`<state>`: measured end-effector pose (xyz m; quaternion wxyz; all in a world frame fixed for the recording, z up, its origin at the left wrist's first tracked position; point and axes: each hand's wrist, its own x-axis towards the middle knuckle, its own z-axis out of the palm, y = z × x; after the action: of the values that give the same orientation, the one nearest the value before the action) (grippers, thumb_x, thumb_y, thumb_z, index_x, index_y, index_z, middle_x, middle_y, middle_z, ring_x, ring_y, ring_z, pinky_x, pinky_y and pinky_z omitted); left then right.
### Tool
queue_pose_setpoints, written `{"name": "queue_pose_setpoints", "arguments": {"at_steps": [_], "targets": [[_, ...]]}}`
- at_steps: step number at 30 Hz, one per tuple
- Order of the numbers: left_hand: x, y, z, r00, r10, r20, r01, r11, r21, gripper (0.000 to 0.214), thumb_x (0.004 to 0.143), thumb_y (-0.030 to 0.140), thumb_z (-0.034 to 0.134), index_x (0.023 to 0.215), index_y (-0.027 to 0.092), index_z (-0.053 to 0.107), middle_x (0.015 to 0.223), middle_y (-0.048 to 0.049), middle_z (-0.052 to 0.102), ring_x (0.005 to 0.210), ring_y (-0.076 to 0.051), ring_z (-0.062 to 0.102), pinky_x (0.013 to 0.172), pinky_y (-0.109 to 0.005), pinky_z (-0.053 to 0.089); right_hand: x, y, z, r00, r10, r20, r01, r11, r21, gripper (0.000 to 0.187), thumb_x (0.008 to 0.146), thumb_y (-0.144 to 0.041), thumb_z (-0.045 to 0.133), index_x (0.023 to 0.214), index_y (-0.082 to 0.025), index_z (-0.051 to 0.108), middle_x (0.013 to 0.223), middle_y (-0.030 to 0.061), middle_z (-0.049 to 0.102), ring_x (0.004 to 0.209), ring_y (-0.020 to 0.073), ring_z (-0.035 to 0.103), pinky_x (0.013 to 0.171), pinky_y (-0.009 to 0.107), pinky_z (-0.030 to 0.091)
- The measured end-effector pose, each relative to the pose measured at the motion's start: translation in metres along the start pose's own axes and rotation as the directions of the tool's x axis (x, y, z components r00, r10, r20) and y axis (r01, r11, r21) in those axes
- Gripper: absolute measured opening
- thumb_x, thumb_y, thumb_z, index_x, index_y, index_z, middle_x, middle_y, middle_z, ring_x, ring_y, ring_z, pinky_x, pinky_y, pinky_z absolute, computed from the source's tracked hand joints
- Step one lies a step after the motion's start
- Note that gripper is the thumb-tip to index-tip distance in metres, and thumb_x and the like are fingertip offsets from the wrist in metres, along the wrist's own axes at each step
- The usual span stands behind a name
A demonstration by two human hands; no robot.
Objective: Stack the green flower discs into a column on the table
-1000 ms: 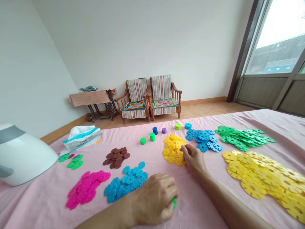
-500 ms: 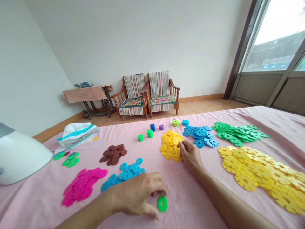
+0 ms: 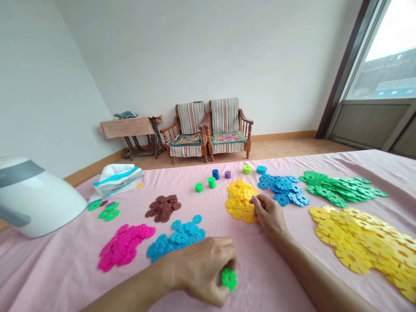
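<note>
L hand pinches green snowflake disc at its edge, low over pink bedsheet, near side, just right of light-blue disc pile; edge pinch leaves disc face clear. R hand presses small yellow disc pile, fingers bent; can't tell if pinching anything. Vs 0.5 s ago: disc no longer lies free, now in L grip.

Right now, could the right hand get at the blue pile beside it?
Probably yes. The right hand rests at the edge of the small yellow pile, and the blue pile lies just ahead of its fingertips. Nothing tall stands between them, only the flat sheet.
</note>
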<state>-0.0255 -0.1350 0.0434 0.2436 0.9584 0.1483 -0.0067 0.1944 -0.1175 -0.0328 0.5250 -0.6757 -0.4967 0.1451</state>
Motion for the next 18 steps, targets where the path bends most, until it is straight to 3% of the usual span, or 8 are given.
{"name": "queue_pose_setpoints", "arguments": {"at_steps": [2,4,6,8,11,14,18], "targets": [[0.001,-0.019,-0.011,0.998,-0.053,-0.04,0.051,0.997,-0.055,0.025,0.057,0.014,0.062,0.078,0.019,0.051,0.075,0.002,0.055,0.065,-0.011,0.05,0.059,-0.02,0.043,0.0,0.0,0.0,1.0,-0.001,-0.001,0.001,1.0,-0.009,0.035,0.081,-0.041,0.041,0.067,-0.015,0.059,0.047,-0.0037,0.04,0.044,0.0109,0.039,0.043,0.023,0.022],[0.003,-0.05,-0.028,0.975,-0.156,-0.159,0.144,0.986,-0.085,0.023,0.059,0.013,0.058,0.081,0.018,0.055,0.078,0.0007,0.056,0.066,-0.011,0.052,0.058,-0.02,0.042,0.0,-0.001,0.0,1.0,0.0,-0.008,0.0,1.0,-0.02,0.035,0.081,-0.04,0.041,0.067,-0.014,0.06,0.046,-0.0043,0.038,0.043,0.0107,0.037,0.043,0.023,0.021],[0.006,-0.087,-0.049,0.906,-0.277,-0.321,0.25,0.96,-0.126,0.021,0.063,0.015,0.056,0.084,0.017,0.056,0.076,0.0006,0.058,0.066,-0.012,0.052,0.058,-0.021,0.043,0.0,-0.001,0.0,1.0,-0.002,-0.011,0.002,1.0,-0.023,0.035,0.081,-0.04,0.041,0.068,-0.015,0.06,0.046,-0.0046,0.037,0.043,0.0106,0.037,0.043,0.023,0.021],[0.009,-0.124,-0.068,0.8,-0.359,-0.481,0.324,0.933,-0.158,0.021,0.063,0.019,0.06,0.084,0.017,0.056,0.076,0.0004,0.059,0.068,-0.012,0.054,0.06,-0.022,0.044,0.0,-0.001,0.0,1.0,-0.003,-0.003,0.003,1.0,-0.025,0.036,0.082,-0.041,0.041,0.068,-0.015,0.061,0.046,-0.004,0.039,0.044,0.0109,0.038,0.043,0.023,0.022],[0.014,-0.166,-0.086,0.732,-0.404,-0.548,0.384,0.91,-0.159,0.023,0.063,0.027,0.064,0.081,0.015,0.056,0.077,-0.0015,0.06,0.068,-0.014,0.054,0.061,-0.024,0.044,0.0,-0.002,-0.001,1.0,0.002,0.019,-0.001,0.999,-0.034,0.037,0.083,-0.042,0.04,0.067,-0.015,0.059,0.048,-0.0026,0.044,0.045,0.0113,0.04,0.043,0.023,0.023],[0.021,-0.187,-0.09,0.723,-0.426,-0.544,0.419,0.897,-0.145,0.024,0.06,0.029,0.066,0.078,0.016,0.057,0.076,-0.0018,0.061,0.066,-0.015,0.055,0.057,-0.024,0.043,0.0,-0.002,-0.001,1.0,0.001,0.026,0.0,0.999,-0.038,0.037,0.083,-0.043,0.039,0.065,-0.016,0.058,0.048,-0.0025,0.045,0.045,0.0112,0.041,0.044,0.023,0.024],[0.029,-0.197,-0.087,0.744,-0.433,-0.509,0.439,0.891,-0.117,0.023,0.056,0.025,0.068,0.075,0.017,0.059,0.077,-0.0002,0.062,0.067,-0.015,0.056,0.056,-0.022,0.042,0.0,-0.001,0.001,1.0,0.002,0.025,-0.001,0.999,-0.041,0.036,0.083,-0.042,0.04,0.063,-0.017,0.055,0.048,-0.0031,0.044,0.045,0.011,0.041,0.044,0.023,0.024]]}}
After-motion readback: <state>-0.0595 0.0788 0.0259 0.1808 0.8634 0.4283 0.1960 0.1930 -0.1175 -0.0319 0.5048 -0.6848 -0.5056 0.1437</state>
